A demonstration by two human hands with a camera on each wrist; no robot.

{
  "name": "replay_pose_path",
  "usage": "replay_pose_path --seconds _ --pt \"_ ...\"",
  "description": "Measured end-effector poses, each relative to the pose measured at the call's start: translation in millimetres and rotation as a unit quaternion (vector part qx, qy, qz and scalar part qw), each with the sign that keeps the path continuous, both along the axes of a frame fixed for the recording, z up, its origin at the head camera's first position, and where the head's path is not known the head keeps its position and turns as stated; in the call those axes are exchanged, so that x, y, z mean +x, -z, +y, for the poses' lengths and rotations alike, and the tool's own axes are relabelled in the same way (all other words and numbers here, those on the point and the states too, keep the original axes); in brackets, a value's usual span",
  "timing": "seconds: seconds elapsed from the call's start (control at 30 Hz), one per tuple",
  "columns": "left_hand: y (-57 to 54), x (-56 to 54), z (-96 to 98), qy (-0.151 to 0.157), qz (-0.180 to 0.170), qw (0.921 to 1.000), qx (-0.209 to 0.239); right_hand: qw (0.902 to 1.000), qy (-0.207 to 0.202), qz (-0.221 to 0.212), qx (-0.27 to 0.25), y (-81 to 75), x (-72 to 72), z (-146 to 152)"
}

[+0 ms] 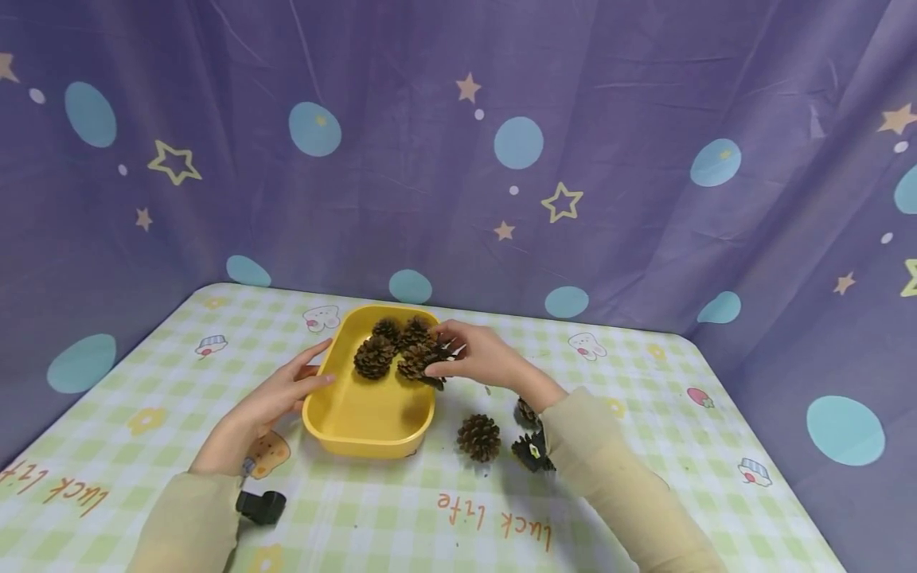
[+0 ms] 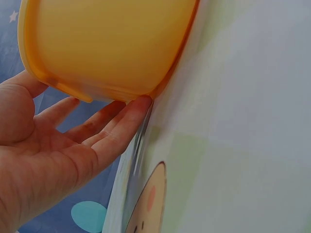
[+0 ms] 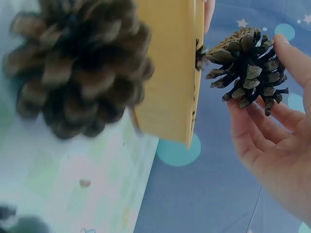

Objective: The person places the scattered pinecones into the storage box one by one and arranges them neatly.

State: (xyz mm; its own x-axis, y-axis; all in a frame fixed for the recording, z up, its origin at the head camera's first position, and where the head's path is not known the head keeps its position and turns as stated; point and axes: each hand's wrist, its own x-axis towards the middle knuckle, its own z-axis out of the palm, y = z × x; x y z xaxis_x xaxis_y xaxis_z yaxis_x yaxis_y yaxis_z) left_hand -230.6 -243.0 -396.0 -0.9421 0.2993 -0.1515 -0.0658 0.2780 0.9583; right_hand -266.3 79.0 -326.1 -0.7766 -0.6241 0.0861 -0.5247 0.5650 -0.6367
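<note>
A yellow plastic bin [image 1: 368, 410] stands on the table with several brown pine cones [image 1: 374, 358] at its far end. My right hand [image 1: 480, 356] holds a pine cone [image 3: 250, 73] between thumb and fingers, just above the bin's right rim. Against the bin's left side, my left hand [image 1: 282, 390] rests with its fingers extended; the left wrist view has these fingers touching the outer wall, low near the base. On the cloth right of the bin lies another pine cone [image 1: 478, 438], which looms large and blurred in the right wrist view.
Two more cones, one upper [image 1: 528, 412] and one lower [image 1: 533, 451], lie partly behind the right sleeve [image 1: 616, 469]. A black wrist device [image 1: 261, 507] sits by the left sleeve. The checked tablecloth [image 1: 387, 533] ends at a purple curtain [image 1: 430, 199].
</note>
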Motion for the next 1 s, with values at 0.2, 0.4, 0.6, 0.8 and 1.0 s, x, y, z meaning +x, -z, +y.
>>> replay_pose_path --seconds 0.2,0.4,0.6,0.8,1.0 --pt "1.4 0.0 -0.1 -0.003 0.0 1.0 0.0 0.9995 -0.03 0.007 -0.003 0.8 1.1 -18.7" --pt "3.0 0.6 0.3 -0.004 0.002 1.0 -0.001 0.9986 -0.051 -0.009 -0.002 4.2 3.7 -36.4" --pt "3.1 0.1 0.5 0.0 0.004 1.0 0.006 0.9972 -0.063 0.016 0.037 8.3 8.2 -52.0" --pt "2.7 -0.5 0.4 -0.003 0.003 1.0 0.003 0.9948 -0.057 0.041 0.074 13.9 12.0 -68.0" --pt "2.8 -0.8 0.3 -0.003 0.003 1.0 0.005 0.9891 -0.047 0.068 0.122 21.1 13.6 -83.5"
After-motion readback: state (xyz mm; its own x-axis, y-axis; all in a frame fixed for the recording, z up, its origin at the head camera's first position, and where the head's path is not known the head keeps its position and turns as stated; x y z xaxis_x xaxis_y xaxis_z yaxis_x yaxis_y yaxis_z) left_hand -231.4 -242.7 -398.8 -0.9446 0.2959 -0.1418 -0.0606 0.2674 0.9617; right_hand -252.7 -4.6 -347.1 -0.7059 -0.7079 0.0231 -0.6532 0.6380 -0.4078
